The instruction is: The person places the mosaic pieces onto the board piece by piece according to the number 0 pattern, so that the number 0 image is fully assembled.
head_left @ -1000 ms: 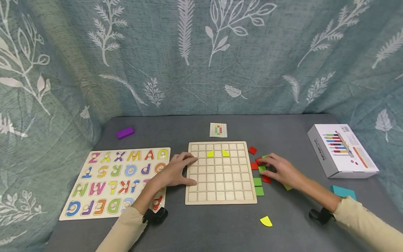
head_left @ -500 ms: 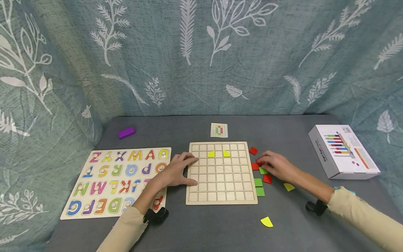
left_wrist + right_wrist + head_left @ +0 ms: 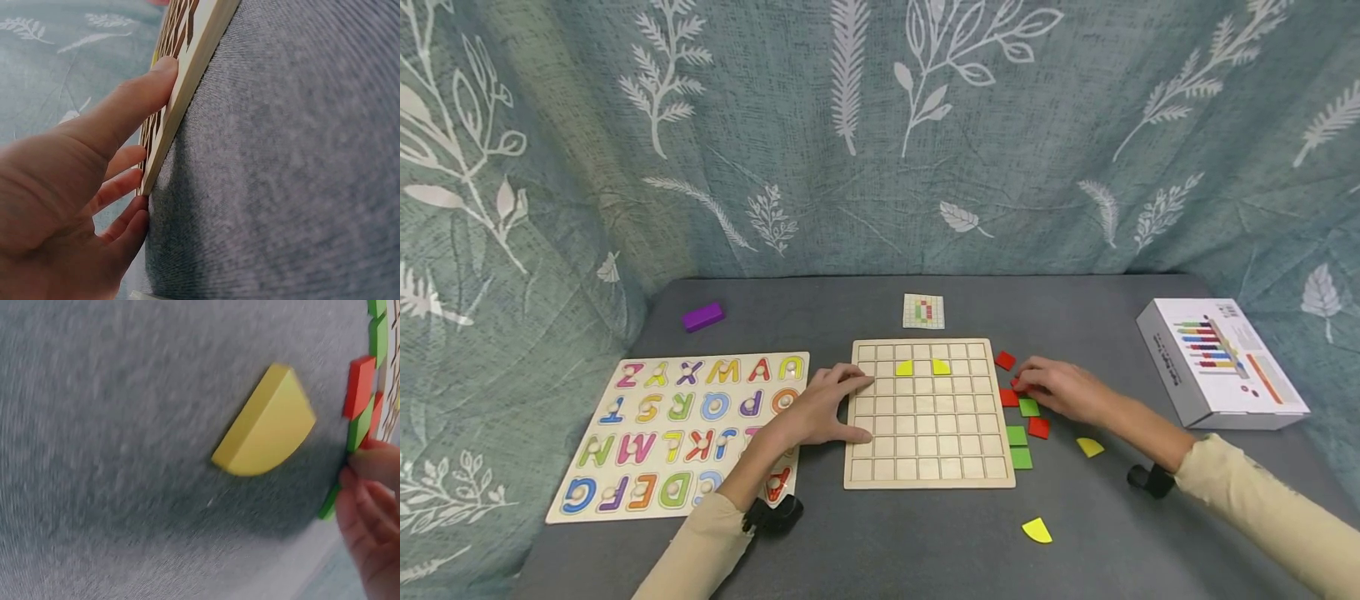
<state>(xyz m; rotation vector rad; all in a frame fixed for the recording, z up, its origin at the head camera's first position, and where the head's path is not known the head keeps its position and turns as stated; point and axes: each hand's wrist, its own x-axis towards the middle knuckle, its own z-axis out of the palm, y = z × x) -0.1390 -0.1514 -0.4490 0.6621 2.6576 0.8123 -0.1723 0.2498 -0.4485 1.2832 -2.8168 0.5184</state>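
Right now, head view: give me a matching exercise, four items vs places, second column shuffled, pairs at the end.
Items:
1. picture card
2. left grip
3. purple block
4. right grip

Places:
A. at the left edge of the grid board
B. by the red and green tiles, right of the grid board
C. past the far edge of the letter board
D. past the far edge of the grid board

Pairs: 1-D, 2-A, 3-C, 4-B
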